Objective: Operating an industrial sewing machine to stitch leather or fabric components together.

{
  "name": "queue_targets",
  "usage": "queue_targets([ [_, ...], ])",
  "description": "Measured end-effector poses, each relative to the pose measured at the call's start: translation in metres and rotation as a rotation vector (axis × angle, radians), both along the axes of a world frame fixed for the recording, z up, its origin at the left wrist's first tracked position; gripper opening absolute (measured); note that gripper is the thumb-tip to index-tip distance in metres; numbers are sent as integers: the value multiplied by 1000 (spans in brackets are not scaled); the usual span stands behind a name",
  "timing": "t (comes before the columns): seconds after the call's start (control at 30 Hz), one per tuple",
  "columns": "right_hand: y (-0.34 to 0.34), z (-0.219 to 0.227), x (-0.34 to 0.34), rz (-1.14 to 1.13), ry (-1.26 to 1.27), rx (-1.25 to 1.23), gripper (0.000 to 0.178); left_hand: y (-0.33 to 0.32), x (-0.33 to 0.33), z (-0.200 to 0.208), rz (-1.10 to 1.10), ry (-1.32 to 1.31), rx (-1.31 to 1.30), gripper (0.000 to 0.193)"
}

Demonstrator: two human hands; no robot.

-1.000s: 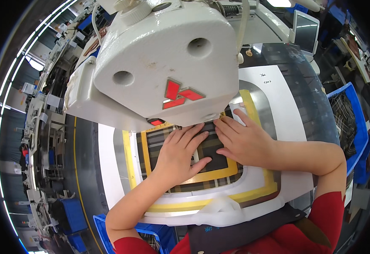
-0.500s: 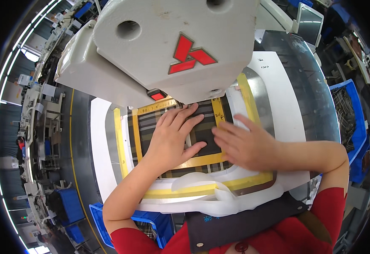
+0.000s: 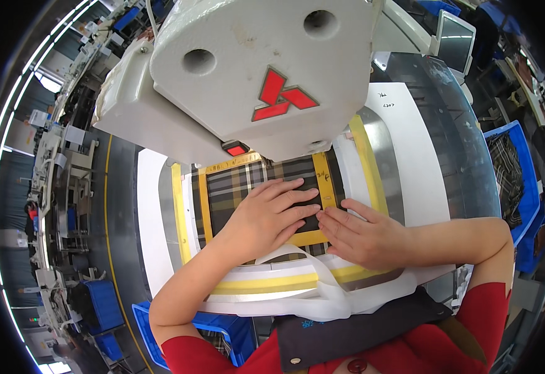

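Dark plaid cloth [image 3: 227, 187] lies flat inside a yellow rectangular frame [image 3: 325, 181], under the head of a large off-white sewing machine [image 3: 235, 93]. My left hand [image 3: 269, 212] rests palm down on the cloth, fingers spread and pointing right. Close to its fingertips, my right hand [image 3: 363, 238] lies over the frame's near right corner with its fingers extended side by side; nothing shows in its grasp. A loose white strip [image 3: 331, 293] loops across the near edge of the work. Beneath the machine head, the stitching point is mostly hidden.
White panels [image 3: 403, 143] and yellow tape strips [image 3: 367, 156] surround the frame. A dark metal tabletop [image 3: 453, 131] extends right, with a screen [image 3: 456, 38] behind. Blue bins with plaid cloth stand at right [image 3: 526, 181] and below left [image 3: 241, 336].
My left hand has slid right and nearer across the cloth, uncovering its far left part. My right hand has come slightly nearer and settled at the frame's corner. The view has shifted a little.
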State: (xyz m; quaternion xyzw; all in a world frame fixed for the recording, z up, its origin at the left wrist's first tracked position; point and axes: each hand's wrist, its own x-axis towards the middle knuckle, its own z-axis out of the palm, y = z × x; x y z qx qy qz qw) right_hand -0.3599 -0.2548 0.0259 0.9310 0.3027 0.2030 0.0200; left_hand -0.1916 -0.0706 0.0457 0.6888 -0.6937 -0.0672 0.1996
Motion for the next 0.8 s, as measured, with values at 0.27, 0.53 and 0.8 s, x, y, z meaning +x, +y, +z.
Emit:
queue_targets([
  [0.27,3,1,7,6,-27,-34,32,2,6,3,-10,-70,2,34],
  [0.53,5,-1,16,7,-25,-38,31,5,12,4,10,-74,16,36],
  [0.8,7,2,30,-16,31,-4,36,21,18,10,37,-5,36,30],
])
